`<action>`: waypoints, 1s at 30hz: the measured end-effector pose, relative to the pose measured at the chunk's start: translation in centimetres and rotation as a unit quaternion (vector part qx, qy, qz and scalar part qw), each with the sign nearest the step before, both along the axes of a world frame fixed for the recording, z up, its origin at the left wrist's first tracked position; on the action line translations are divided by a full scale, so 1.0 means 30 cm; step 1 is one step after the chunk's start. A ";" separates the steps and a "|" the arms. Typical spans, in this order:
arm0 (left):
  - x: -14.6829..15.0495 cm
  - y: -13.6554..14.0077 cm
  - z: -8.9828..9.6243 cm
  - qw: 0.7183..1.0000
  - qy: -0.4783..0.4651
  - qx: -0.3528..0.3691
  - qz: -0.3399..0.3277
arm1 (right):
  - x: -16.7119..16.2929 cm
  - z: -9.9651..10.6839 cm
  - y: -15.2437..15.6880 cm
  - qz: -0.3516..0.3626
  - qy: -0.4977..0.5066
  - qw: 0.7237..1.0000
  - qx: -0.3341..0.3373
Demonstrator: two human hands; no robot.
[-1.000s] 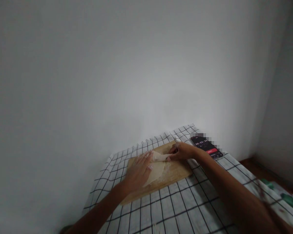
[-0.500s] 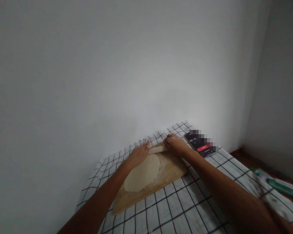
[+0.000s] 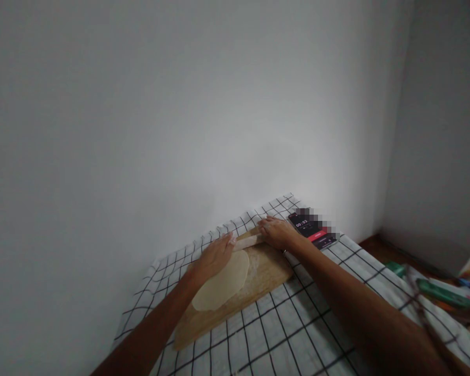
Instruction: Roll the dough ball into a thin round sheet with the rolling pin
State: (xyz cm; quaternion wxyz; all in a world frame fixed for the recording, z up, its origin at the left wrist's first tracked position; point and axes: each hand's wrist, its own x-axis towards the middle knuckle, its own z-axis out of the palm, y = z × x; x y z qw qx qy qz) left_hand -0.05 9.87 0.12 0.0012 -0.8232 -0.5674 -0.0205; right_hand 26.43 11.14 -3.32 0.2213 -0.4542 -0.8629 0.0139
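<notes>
A pale wooden rolling pin (image 3: 247,242) lies across the far part of a wooden board (image 3: 268,269). My left hand (image 3: 216,255) rests over the pin's left part, fingers stretched forward and curved down onto it. Around its right end, the fingers of my right hand (image 3: 276,231) are closed. Flour whitens the fingertips of my left hand. A thin, flat, rounded sheet of dough (image 3: 223,284) is spread on the board on the near side of the pin, partly covered by my left hand and forearm.
A phone (image 3: 311,230) with a lit timer screen lies right of the board. Under everything is a white checked tablecloth (image 3: 258,339). The wall (image 3: 219,130) stands behind the table's far edge. Green and white packages (image 3: 446,292) are at the far right, beyond the table edge.
The view has turned slightly right, so the board, phone and hands appear farther left. Both hands stay on the rolling pin, and the dough looks much the same. The phone's timer digits have changed.
</notes>
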 end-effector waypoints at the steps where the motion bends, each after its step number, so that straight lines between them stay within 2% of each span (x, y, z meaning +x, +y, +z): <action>1: 0.001 -0.018 0.004 1.000 0.002 0.004 -0.002 | -0.001 0.000 -0.001 -0.007 0.004 1.000 -0.009; 7: -0.005 -0.133 0.004 0.996 0.019 0.075 -0.044 | -0.006 0.009 -0.009 -0.022 0.019 0.999 -0.045; 11: -0.012 -0.216 -0.029 0.989 0.049 0.120 -0.071 | -0.004 0.020 -0.020 -0.033 0.020 0.997 -0.065; 15: -0.006 -0.345 -0.073 0.979 0.064 0.154 -0.115 | -0.004 0.028 -0.030 -0.030 0.023 0.996 -0.087; 19: -0.003 -0.432 -0.093 0.975 0.074 0.177 -0.109 | -0.005 0.028 -0.031 -0.032 0.035 0.994 -0.096; 25: -0.041 -0.378 -0.042 0.961 0.093 0.153 -0.209 | -0.009 0.010 -0.019 -0.046 0.041 0.994 -0.090; 30: -0.066 -0.307 -0.036 0.958 0.097 0.161 -0.218 | -0.008 0.003 -0.016 -0.043 0.023 0.996 -0.081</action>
